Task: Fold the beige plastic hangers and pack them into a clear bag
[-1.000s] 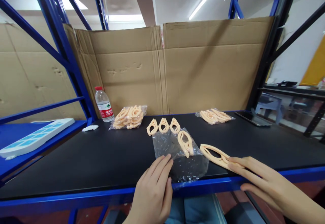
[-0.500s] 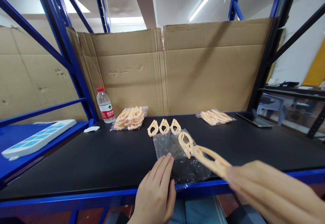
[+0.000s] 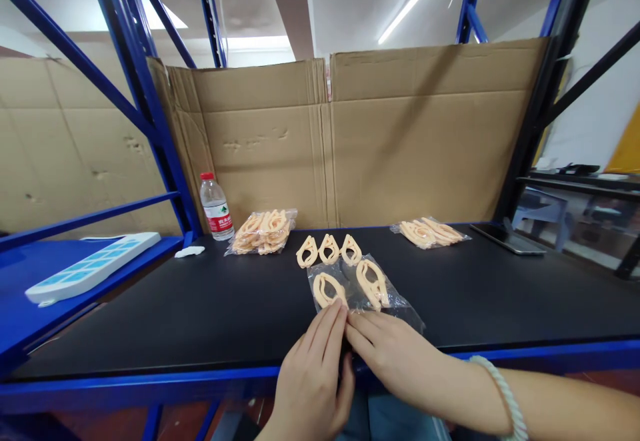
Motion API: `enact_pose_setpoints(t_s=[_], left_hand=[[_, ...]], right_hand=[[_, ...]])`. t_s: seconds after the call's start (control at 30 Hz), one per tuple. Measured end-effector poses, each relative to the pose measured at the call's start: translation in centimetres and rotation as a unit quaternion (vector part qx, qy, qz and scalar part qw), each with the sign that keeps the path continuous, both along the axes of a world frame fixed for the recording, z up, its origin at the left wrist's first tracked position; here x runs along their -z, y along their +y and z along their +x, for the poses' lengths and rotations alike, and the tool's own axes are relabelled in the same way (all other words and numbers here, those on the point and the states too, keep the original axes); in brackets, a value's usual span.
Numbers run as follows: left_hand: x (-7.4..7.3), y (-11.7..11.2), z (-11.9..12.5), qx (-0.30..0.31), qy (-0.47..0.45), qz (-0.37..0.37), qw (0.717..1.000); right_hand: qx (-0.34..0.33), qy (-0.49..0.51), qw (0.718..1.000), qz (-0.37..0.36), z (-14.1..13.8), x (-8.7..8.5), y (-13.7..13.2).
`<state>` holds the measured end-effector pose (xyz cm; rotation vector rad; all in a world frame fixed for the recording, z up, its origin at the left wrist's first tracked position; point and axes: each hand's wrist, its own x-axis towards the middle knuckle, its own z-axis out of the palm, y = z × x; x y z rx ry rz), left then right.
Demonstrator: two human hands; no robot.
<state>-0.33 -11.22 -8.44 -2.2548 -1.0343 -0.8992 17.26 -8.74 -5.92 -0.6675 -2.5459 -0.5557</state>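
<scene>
A clear plastic bag (image 3: 395, 308) lies on the black shelf top (image 3: 200, 308) in front of me, with two peach plastic clips (image 3: 373, 284) lying on it side by side. My left hand (image 3: 313, 378) rests on the bag's near edge, fingers together and stretched forward, tips touching the left clip (image 3: 327, 289). My right hand (image 3: 395, 351) lies beside it, fingers extended flat on the bag, holding nothing. Three more peach clips (image 3: 329, 249) stand in a row just behind the bag.
Two filled bags of clips lie further back, one left (image 3: 263, 231) and one right (image 3: 430, 231). A water bottle (image 3: 216, 206) stands by the cardboard wall (image 3: 350, 141). A phone (image 3: 507, 238) lies at right; a white-blue tray (image 3: 90, 268) on the left blue shelf.
My right hand carried the peach clip from the right onto the bag, set it down left of the other clip and let go. Both hands now meet at the bag's near edge.
</scene>
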Motion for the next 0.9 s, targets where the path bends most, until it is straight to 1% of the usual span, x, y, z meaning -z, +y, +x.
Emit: enact_pose_setpoints(t_s=[0.07, 0.13, 0.2, 0.27, 0.33, 0.37, 0.4, 0.43, 0.47, 0.5, 0.53, 0.6, 0.67, 0.7, 0.77, 0.83, 0.9], left_hand=[[0.0, 0.0, 0.0, 0.0, 0.002, -0.001, 1.0], [0.0, 0.0, -0.1, 0.003, 0.003, -0.003, 1.0], [0.0, 0.0, -0.1, 0.004, 0.0, -0.006, 1.0], [0.0, 0.0, -0.2, 0.006, -0.005, -0.01, 1.0], [0.0, 0.0, -0.1, 0.007, -0.008, -0.012, 1.0], [-0.1, -0.1, -0.1, 0.005, -0.007, -0.014, 1.0], [-0.1, -0.1, -0.1, 0.002, -0.005, -0.017, 1.0], [-0.1, -0.1, 0.0, -0.001, -0.003, -0.018, 1.0], [-0.2, -0.2, 0.0, -0.004, 0.0, -0.016, 1.0], [-0.2, -0.2, 0.0, -0.005, 0.003, -0.014, 1.0], [-0.3, -0.2, 0.0, -0.006, 0.005, -0.01, 1.0], [-0.3, -0.2, 0.0, -0.009, 0.008, -0.002, 1.0], [-0.3, -0.2, 0.0, -0.01, 0.01, 0.004, 1.0], [-0.3, -0.2, -0.1, -0.01, 0.011, 0.005, 1.0], [-0.3, -0.2, -0.1, -0.006, 0.01, 0.006, 1.0], [-0.3, -0.1, -0.1, -0.002, 0.005, 0.001, 1.0], [-0.3, -0.1, -0.1, 0.001, -0.001, -0.004, 1.0]], right_hand=[[-0.005, -0.027, 0.997, -0.074, 0.1, -0.7, 0.3], [-0.021, -0.04, 0.992, -0.12, 0.3, -1.6, -0.3], [-0.03, -0.03, 0.991, -0.126, 0.6, -2.5, -1.6], [-0.023, -0.003, 0.99, -0.136, 1.1, -3.6, -3.0], [-0.019, 0.041, 0.986, -0.162, 1.9, -5.1, -3.0], [-0.029, 0.065, 0.984, -0.163, 2.5, -5.8, -2.1], [-0.048, 0.105, 0.984, -0.135, 3.0, -6.6, -0.6], [-0.057, 0.142, 0.983, -0.101, 3.6, -7.3, 1.6], [-0.048, 0.152, 0.984, -0.078, 4.0, -7.7, 4.2], [-0.039, 0.142, 0.987, -0.059, 4.4, -7.9, 7.1], [-0.025, 0.102, 0.993, -0.06, 4.7, -7.9, 10.2], [-0.002, 0.003, 0.995, -0.099, 4.8, -7.0, 15.6], [0.01, -0.066, 0.987, -0.144, 4.6, -5.6, 19.4], [0.008, -0.085, 0.983, -0.164, 4.6, -4.8, 20.5], [0.005, -0.088, 0.979, -0.185, 5.0, -3.5, 21.5], [0.019, -0.067, 0.98, -0.186, 6.2, -2.7, 21.2], [0.051, -0.047, 0.98, -0.188, 8.0, -2.5, 20.1]])
